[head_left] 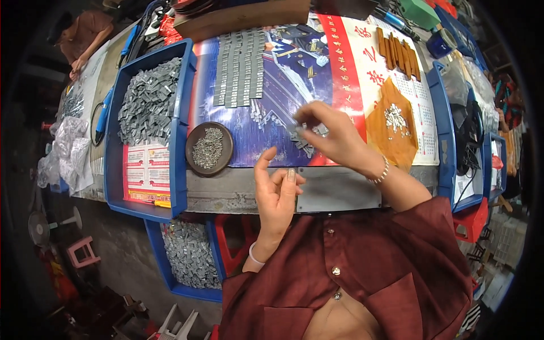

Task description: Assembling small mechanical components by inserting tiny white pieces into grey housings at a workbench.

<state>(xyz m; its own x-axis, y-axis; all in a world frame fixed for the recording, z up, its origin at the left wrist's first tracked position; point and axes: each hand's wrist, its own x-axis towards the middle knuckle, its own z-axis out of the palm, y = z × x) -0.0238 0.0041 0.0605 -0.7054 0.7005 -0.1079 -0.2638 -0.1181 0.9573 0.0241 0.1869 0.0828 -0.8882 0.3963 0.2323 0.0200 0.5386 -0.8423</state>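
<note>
My right hand (334, 131) is above the poster-covered table, thumb and forefinger pinched on a small dark grey piece (299, 127). Beneath that hand lies a small cluster of grey pieces (306, 146). My left hand (274, 195) hovers at the table's front edge, palm up, forefinger and thumb apart, with nothing visible in it. Farther back, flat grey pieces (238, 71) are laid side by side in long columns. A round brown dish (228, 148) of small silver metal parts sits left of my hands. On the right, small silvery bits (396, 118) lie on brown paper (391, 153).
A blue tray (180, 170) heaped with loose grey pieces stands at the left; another blue bin (170, 283) of them sits below the table. Brown sticks (398, 55) lie at the far right. A wooden box (243, 18) borders the back. Another person (85, 37) works at far left.
</note>
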